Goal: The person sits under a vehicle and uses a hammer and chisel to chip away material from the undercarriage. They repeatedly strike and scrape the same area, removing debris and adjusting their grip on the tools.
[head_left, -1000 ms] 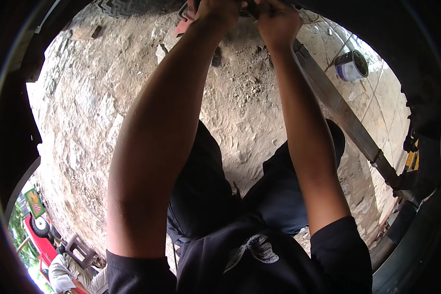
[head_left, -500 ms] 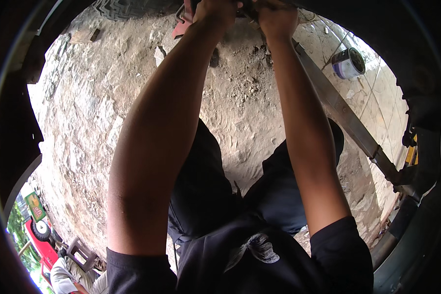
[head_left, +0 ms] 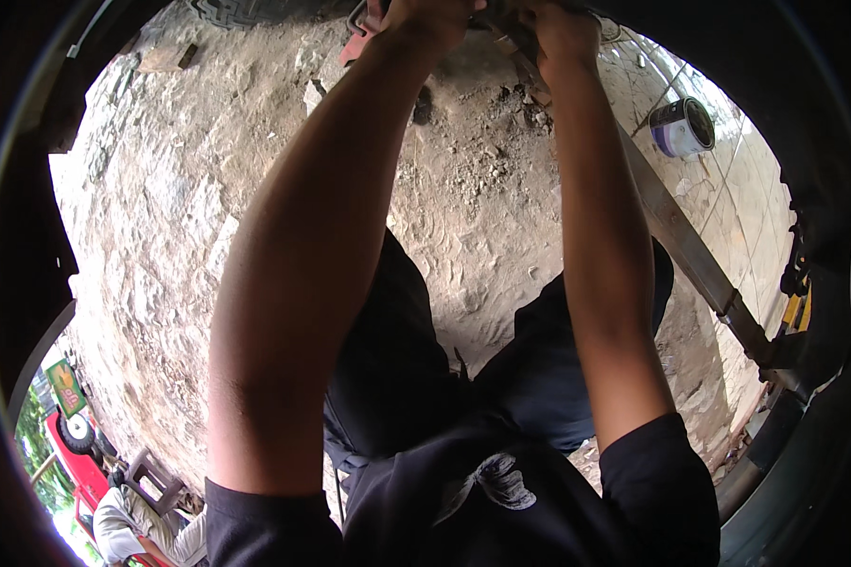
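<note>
Right hand (head_left: pixel 571 38) has moved rightward (left hand (head_left: pixel 432 21) beside red part (head_left: pixel 356 47)).

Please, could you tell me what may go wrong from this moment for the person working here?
1. The left hand is close beside a red piece, so its fingers might get scraped; what it grips is unclear.
2. In this view the right forearm overlaps the long metal bar; a slip of the right hand could knock the arm against it.
3. Anything dropped might get dirty in the loose soil.
</note>
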A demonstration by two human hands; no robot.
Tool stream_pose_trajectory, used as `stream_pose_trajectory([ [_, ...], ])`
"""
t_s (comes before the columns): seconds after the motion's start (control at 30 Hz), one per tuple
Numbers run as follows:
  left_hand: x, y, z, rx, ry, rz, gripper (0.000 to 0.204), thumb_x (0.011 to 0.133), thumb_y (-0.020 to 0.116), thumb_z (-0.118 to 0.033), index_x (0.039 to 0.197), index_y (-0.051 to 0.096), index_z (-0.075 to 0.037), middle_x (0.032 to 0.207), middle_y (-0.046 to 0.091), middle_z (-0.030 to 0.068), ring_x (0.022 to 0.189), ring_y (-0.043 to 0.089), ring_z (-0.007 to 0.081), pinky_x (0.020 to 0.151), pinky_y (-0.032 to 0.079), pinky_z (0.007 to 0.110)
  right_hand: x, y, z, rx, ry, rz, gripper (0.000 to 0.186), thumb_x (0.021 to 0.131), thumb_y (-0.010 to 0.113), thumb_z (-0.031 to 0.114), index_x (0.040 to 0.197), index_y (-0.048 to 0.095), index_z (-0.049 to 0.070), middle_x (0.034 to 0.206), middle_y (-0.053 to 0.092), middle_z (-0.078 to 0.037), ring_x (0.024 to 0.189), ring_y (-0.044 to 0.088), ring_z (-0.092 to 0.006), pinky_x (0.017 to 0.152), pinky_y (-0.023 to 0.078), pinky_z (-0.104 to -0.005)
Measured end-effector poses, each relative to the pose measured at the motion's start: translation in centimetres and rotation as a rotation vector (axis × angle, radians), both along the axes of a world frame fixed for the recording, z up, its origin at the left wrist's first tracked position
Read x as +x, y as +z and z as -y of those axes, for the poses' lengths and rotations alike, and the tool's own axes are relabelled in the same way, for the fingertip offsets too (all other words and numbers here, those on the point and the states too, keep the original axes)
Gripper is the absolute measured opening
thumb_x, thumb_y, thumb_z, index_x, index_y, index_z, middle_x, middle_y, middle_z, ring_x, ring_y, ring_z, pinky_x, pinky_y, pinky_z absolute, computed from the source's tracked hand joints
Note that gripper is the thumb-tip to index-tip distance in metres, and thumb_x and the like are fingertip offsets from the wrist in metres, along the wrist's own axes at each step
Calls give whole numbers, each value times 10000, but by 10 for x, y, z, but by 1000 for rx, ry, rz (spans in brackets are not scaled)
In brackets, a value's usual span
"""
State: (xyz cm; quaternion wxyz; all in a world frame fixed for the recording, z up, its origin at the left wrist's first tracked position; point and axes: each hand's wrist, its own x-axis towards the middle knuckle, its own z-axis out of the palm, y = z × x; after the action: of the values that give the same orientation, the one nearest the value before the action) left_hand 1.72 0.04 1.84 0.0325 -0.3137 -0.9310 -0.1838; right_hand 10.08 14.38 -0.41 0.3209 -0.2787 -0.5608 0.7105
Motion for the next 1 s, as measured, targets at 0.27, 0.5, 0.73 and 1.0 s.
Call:
stream_pose_trajectory([
  [0.27,10,10,8,47,26,118,484,953,681,-493,1104,728,-35,1054,734,220,1010,706,384,857,546,479,34,-7,7,-30,-68,-62,181,921,785,126,1036,744,-8,896,751,-74,749,697,-178,647,572,-310],
  [0.5,19,25,12,99,62,220,487,953,682,-497,1123,724,-42,1094,729,215,1039,698,383,877,545,475,31,-4,18,99,42,-11,190,955,764,192,1085,750,54,897,758,-57,746,688,-130,648,550,-266],
  [0.73,14,24,9,131,78,303,492,941,695,-497,1134,728,-47,1110,727,220,1076,695,372,897,539,476,21,-5,28,688,-123,-30,150,926,777,126,1016,777,5,862,763,-68,742,673,-119,691,548,-275],
  [1.0,17,19,9,144,64,243,467,948,695,-472,1124,729,-42,1100,728,220,1071,698,370,897,537,468,10,3,33,750,-198,98,169,912,773,133,988,784,-17,797,761,-89,687,664,-123,664,544,-303],
])
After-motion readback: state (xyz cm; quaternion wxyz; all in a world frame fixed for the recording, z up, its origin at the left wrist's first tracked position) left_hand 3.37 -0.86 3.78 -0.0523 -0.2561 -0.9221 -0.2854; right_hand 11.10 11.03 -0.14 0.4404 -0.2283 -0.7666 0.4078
